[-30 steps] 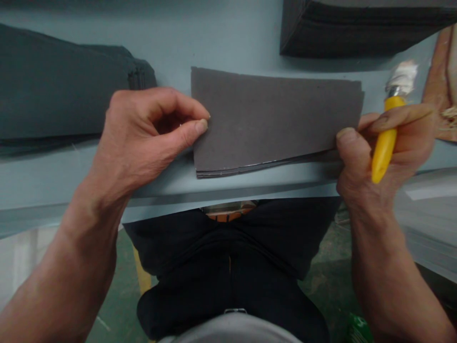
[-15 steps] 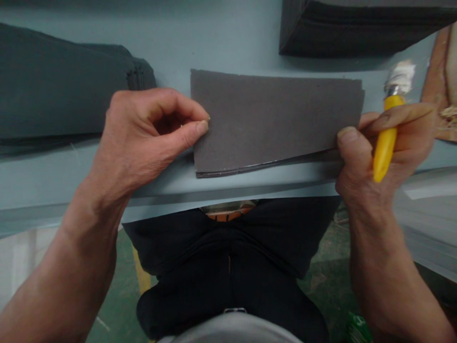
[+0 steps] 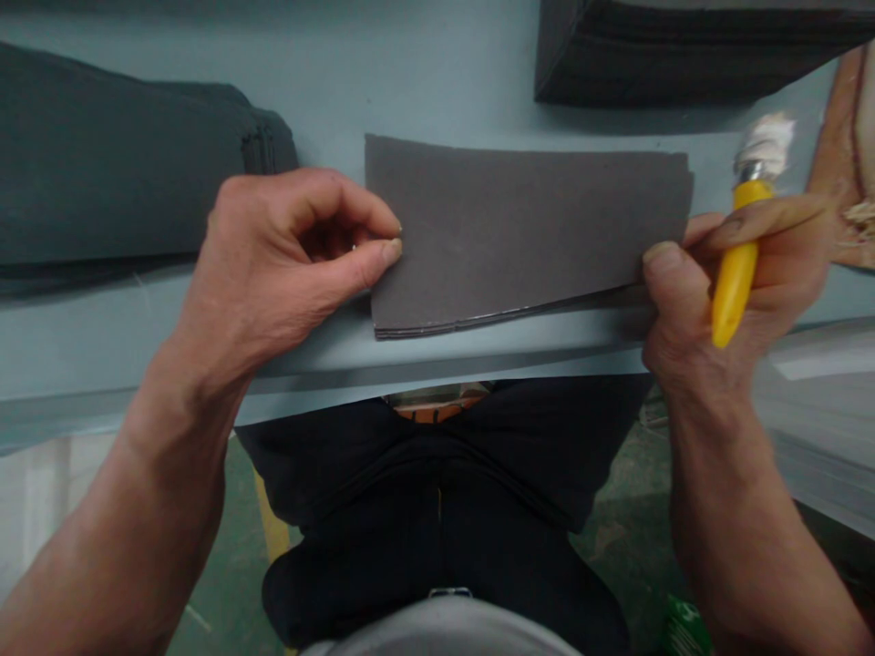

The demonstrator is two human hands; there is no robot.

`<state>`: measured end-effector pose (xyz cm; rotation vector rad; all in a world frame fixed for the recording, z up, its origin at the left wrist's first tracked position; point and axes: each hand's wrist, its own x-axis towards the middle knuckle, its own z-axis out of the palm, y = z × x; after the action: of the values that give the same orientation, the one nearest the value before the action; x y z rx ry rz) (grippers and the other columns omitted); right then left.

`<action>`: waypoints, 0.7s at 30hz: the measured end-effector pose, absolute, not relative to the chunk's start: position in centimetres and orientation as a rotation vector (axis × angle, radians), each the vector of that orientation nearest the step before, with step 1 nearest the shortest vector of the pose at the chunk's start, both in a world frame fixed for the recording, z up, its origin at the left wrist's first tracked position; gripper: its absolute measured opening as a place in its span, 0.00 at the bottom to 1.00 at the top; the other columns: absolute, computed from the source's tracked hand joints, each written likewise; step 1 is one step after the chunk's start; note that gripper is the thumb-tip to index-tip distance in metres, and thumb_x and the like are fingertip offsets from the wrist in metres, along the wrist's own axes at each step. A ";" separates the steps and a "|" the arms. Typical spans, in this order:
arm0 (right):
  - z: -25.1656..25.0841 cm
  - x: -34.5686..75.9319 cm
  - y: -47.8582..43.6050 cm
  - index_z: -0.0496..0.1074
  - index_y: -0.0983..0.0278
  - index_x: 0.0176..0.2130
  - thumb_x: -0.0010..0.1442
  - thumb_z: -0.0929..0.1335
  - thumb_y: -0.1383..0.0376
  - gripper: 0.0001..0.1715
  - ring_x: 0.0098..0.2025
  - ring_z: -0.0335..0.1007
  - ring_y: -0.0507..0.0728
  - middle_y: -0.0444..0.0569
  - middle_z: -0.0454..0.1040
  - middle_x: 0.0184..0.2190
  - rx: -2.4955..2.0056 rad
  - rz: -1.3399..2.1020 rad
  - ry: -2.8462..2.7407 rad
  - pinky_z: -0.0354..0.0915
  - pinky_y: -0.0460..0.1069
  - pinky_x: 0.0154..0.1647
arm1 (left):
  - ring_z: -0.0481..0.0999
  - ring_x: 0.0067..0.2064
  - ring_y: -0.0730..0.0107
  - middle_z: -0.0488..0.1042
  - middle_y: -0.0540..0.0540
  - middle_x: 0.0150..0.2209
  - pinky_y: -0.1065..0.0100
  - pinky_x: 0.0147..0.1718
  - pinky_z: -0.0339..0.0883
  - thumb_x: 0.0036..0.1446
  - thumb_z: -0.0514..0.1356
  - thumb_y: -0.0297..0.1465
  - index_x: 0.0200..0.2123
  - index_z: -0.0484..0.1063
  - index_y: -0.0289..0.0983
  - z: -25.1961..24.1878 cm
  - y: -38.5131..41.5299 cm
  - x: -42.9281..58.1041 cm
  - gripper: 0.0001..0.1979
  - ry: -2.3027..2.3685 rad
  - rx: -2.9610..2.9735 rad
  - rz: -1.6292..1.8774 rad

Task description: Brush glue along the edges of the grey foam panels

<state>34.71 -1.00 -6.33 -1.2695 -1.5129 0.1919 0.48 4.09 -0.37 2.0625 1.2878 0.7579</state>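
Observation:
A thin stack of dark grey sheets (image 3: 519,228) lies across the middle, over the table. At its left edge my left hand (image 3: 293,255) is closed, thumb and forefinger pinched on the sheets. My right hand (image 3: 745,273) grips the right end, with the thumb on top and the fingers partly hidden beneath. Tucked between the fingers of that same hand is a paintbrush (image 3: 742,251) with a yellow handle, a metal collar and whitish bristles pointing away from me. The lower edges of the sheets fan apart slightly.
Folded dark green cloth-like pieces (image 3: 116,173) lie in a pile at the left. A taller dark stack (image 3: 649,59) stands at the back right. A brown item (image 3: 838,155) with a pale crusty patch is at the right edge. The pale blue table (image 3: 437,55) ends just before my lap.
Hardly anything differs. The right end of the sheets and my right hand with the paintbrush have shifted very slightly left.

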 end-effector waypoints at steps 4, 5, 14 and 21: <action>-6.5 34.8 -0.9 0.65 0.57 0.40 0.57 0.77 0.42 0.29 0.33 0.70 0.53 0.40 0.65 0.33 -1.302 0.198 -1.490 0.64 0.53 0.36 | 0.66 0.27 0.77 0.74 0.54 0.29 0.69 0.28 0.69 0.63 0.71 0.32 0.41 0.84 0.40 -0.5 4.0 0.4 0.05 1.287 2.058 0.751; -6.6 34.8 -0.8 0.65 0.57 0.39 0.57 0.77 0.42 0.28 0.33 0.70 0.53 0.41 0.65 0.33 -1.304 0.194 -1.485 0.63 0.53 0.36 | 0.66 0.26 0.76 0.74 0.54 0.28 0.68 0.27 0.68 0.62 0.71 0.33 0.41 0.84 0.41 -0.5 4.0 0.4 0.04 1.300 2.046 0.749; -6.8 34.4 -0.8 0.66 0.55 0.40 0.59 0.76 0.44 0.25 0.34 0.71 0.56 0.41 0.65 0.31 -1.308 0.205 -1.443 0.68 0.56 0.40 | 0.65 0.26 0.70 0.76 0.51 0.28 0.62 0.25 0.61 0.60 0.72 0.39 0.40 0.86 0.43 -0.2 3.6 1.0 0.08 1.436 2.000 0.757; -6.2 34.2 -1.0 0.64 0.53 0.40 0.61 0.76 0.43 0.25 0.38 0.72 0.58 0.43 0.65 0.35 -1.400 0.272 -1.433 0.77 0.59 0.45 | 0.68 0.27 0.77 0.77 0.54 0.28 0.67 0.23 0.53 0.60 0.73 0.44 0.42 0.87 0.42 -1.3 4.1 0.5 0.14 1.425 2.030 0.774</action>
<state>34.16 -1.02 -6.20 -1.3997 -1.4329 0.2721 0.46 4.06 -1.32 2.0298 1.4248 0.7741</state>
